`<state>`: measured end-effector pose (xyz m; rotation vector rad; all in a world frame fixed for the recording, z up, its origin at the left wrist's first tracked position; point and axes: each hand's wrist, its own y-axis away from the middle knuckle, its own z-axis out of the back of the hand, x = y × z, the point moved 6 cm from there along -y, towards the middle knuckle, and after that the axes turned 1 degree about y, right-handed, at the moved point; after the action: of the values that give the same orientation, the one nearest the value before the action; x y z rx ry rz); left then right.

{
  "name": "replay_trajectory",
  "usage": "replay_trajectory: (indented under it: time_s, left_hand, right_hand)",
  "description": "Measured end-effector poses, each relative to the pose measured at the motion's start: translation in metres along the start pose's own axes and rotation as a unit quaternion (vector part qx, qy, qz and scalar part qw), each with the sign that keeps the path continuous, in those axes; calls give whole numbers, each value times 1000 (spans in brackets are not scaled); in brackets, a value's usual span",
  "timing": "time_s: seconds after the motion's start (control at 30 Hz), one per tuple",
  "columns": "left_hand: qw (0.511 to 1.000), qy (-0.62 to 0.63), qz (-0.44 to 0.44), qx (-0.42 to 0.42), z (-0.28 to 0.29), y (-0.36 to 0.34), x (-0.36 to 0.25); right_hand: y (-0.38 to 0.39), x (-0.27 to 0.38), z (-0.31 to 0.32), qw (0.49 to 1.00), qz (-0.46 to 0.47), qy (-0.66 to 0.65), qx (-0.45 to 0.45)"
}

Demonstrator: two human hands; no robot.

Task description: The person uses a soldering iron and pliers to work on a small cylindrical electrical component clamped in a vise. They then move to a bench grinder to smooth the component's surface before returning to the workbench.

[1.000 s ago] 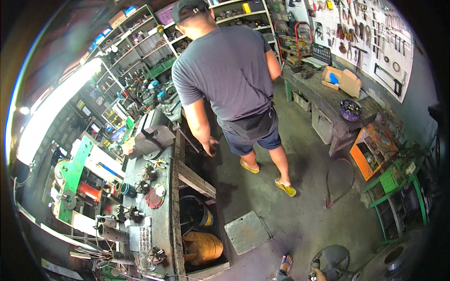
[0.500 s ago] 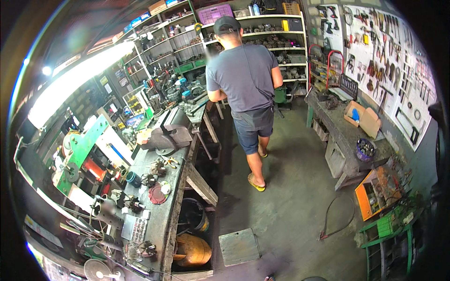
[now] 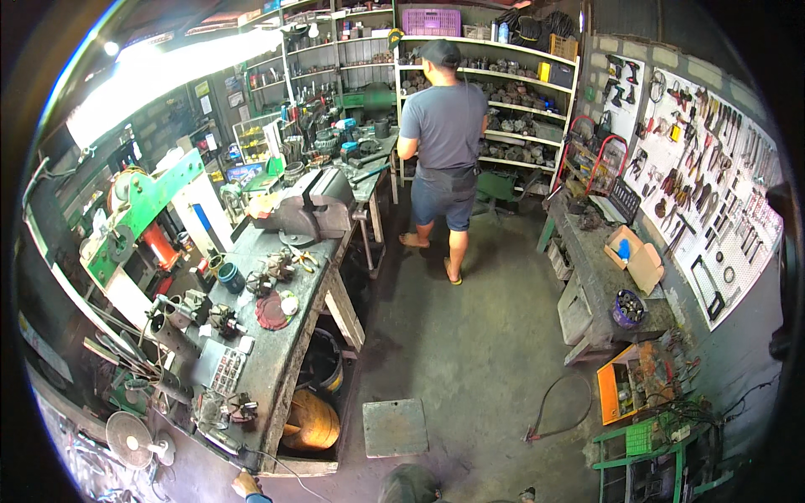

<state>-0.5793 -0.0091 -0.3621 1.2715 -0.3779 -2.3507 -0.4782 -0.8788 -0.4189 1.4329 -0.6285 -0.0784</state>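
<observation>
At the lower edge, my left hand (image 3: 245, 483) shows small beside the near corner of the workbench (image 3: 281, 394), a blue cuff at its wrist. Its fingers are too small to make out, and I see nothing plainly held. Close by on the bench lie a dark hand tool (image 3: 220, 439) and greasy metal parts (image 3: 241, 408). A thin cable (image 3: 289, 474) runs down past the corner. My right hand is out of view. Further along the bench are a compartment box (image 3: 225, 369), a red cloth (image 3: 272, 312), pliers (image 3: 309, 261) and a large vise (image 3: 314, 210).
A person (image 3: 444, 126) in a grey shirt stands by the far shelves. A flat plate (image 3: 395, 427) and a looped hose (image 3: 560, 408) lie on the floor. An orange cylinder (image 3: 312, 422) sits under the bench. On the right are a second bench (image 3: 587, 268) and a tool pegboard (image 3: 713, 184).
My view has shifted, so the benches sit differently in it. My left hand has come into view at the lower edge. The other person has walked farther off, toward the shelves.
</observation>
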Motion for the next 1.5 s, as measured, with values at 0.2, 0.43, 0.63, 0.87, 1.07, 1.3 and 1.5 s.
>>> replay_trajectory:
  time_s: [0.2,0.43,0.63,0.87,1.07,1.3,1.5]
  left_hand:
    - [743,-594,-307,2,-18,5,-26]
    - [791,-526,-307,-57,0,36,-32]
    - [819,-521,-233,-68,-17,38,-48]
    - [911,-355,-8,-211,-44,70,-59]
    - [884,-93,-225,-398,-204,226,-208]
    - [867,131,-480,20,-458,424,-397]
    - [854,103,-446,247,-605,524,-402]
  right_hand:
    - [7,43,2,999,31,-34,6]
    - [-56,22,21,985,3,-149,85]
    - [-99,64,-3,984,-9,-167,67]
    - [-127,233,-90,986,-30,-150,63]
    - [-148,355,-144,979,-81,-182,44]
    - [-206,497,-258,978,80,-129,141]
    - [-256,548,-311,997,21,-58,46]
